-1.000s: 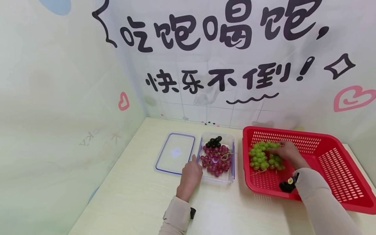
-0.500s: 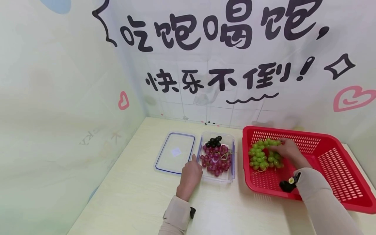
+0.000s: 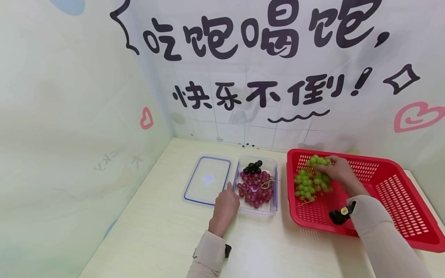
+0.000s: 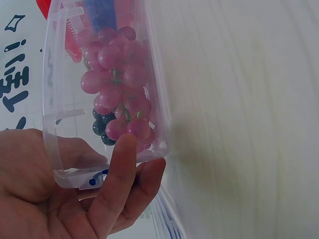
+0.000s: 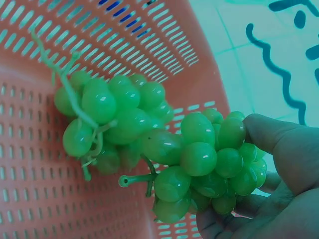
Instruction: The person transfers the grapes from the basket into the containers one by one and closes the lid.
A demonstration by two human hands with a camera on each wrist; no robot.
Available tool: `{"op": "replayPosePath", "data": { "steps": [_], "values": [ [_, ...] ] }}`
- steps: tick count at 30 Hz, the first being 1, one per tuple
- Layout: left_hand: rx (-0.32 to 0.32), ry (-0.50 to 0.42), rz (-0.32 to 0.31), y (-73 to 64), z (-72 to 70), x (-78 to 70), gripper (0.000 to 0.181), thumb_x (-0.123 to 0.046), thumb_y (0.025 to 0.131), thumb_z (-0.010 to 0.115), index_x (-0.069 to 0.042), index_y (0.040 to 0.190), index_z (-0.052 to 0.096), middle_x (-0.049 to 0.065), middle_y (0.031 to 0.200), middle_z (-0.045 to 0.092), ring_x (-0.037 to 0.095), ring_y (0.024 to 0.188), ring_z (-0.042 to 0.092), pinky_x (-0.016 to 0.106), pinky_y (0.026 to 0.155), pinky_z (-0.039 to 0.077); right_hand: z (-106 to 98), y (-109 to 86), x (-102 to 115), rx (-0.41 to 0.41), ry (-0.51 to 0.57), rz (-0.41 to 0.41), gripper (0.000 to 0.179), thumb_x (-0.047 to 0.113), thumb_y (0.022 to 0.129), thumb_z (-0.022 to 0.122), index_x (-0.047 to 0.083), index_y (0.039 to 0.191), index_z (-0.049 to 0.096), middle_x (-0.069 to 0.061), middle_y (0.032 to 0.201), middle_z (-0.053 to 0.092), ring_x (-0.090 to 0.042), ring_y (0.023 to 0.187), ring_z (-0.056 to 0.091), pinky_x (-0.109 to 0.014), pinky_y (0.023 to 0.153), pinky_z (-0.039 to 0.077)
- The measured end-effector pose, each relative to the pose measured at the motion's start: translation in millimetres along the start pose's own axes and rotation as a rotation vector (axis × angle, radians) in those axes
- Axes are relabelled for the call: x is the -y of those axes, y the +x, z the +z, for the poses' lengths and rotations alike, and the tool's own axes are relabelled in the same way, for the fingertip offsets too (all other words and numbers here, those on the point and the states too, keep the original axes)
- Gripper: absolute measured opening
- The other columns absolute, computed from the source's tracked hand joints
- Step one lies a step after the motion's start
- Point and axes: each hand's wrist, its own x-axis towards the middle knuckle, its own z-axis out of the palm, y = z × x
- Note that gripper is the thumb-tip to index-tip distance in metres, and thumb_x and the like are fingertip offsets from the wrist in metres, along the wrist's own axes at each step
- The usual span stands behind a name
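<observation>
Near side first: the left hand (image 3: 226, 202) is pinching the left wall of a clear rectangular plastic box (image 3: 259, 212), which has round purple-red grapes (image 3: 257, 197) in it. To the right, a bunch of oval green grapes (image 3: 304, 186) lies in the big red slotted plastic basket (image 3: 291, 204). Bit farther, the right hand (image 3: 342, 175) has a second green bunch (image 5: 198, 159) between thumb and fingers, most of it sticking out left of the fingertips, in the basket's far-left part. Can't tell if the bunches touch.
</observation>
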Motion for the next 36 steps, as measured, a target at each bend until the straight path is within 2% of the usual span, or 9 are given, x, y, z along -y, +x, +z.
{"op": "replayPosePath", "data": {
  "steps": [6,12,19,22,27,32,36],
  "values": [
    [0.01,-0.006,-0.01,1.4,0.2,0.7,0.052,-0.006,0.095,0.054,0.011,0.143,0.043,0.031,0.103,0.068,0.028,0.061,0.055,0.04,0.054,0.046,-1,-3.3,13,-0.005,-0.009,-0.045,0.067,0.035,0.099,0.059,-0.007,0.146,0.037,-0.029,0.135,0.045,-0.038,0.114,0.05,-0.043,0.091,0.05],
    [0.009,-0.01,-0.004,0.7,-0.8,-0.2,0.052,-0.006,0.094,0.053,0.012,0.143,0.043,0.031,0.1,0.068,0.026,0.058,0.052,0.038,0.052,0.044,0,-6.9,27,0.007,0.009,-0.048,0.071,0.037,0.1,0.056,-0.004,0.152,0.03,-0.03,0.142,0.04,-0.038,0.118,0.048,-0.045,0.094,0.05],
    [0.011,-0.012,-0.003,0.5,-1.1,0.0,0.052,-0.006,0.094,0.053,0.012,0.143,0.043,0.031,0.1,0.068,0.026,0.057,0.051,0.038,0.052,0.043,3,-14.6,47,0.031,0.014,-0.1,0.065,0.035,0.1,0.057,0.002,0.151,0.035,-0.028,0.141,0.04,-0.036,0.115,0.049,-0.038,0.089,0.053],
    [0.013,-0.014,0.002,0.7,-0.7,0.5,0.053,-0.006,0.095,0.053,0.012,0.143,0.043,0.031,0.099,0.068,0.026,0.056,0.051,0.037,0.051,0.043,6,-17.2,54,0.038,0.017,-0.11,0.064,0.035,0.1,0.057,0.002,0.15,0.035,-0.028,0.142,0.04,-0.036,0.116,0.049,-0.043,0.094,0.052],
    [0.009,-0.023,0.014,0.5,-1.1,0.4,0.052,-0.006,0.095,0.054,0.013,0.142,0.043,0.031,0.097,0.068,0.026,0.055,0.051,0.037,0.05,0.043,12,-19.3,64,0.039,0.032,-0.1,0.069,0.034,0.099,0.057,0.002,0.153,0.03,-0.03,0.147,0.037,-0.04,0.123,0.047,-0.053,0.103,0.045],
    [0.006,-0.012,0.011,0.3,-0.9,0.6,0.052,-0.006,0.094,0.054,0.012,0.142,0.043,0.03,0.101,0.069,0.029,0.06,0.057,0.04,0.054,0.047,19,-19.9,69,0.038,0.019,-0.118,0.07,0.033,0.099,0.058,0.0,0.154,0.029,-0.032,0.152,0.028,-0.045,0.129,0.042,-0.055,0.104,0.044],
    [0.009,-0.019,0.004,0.0,-0.8,0.9,0.052,-0.006,0.094,0.054,0.012,0.143,0.043,0.031,0.102,0.068,0.028,0.057,0.054,0.038,0.051,0.045,26,-20.2,71,0.042,0.019,-0.14,0.067,0.03,0.099,0.058,0.0,0.153,0.031,-0.031,0.15,0.03,-0.042,0.124,0.044,-0.053,0.101,0.047]
  ]
}}
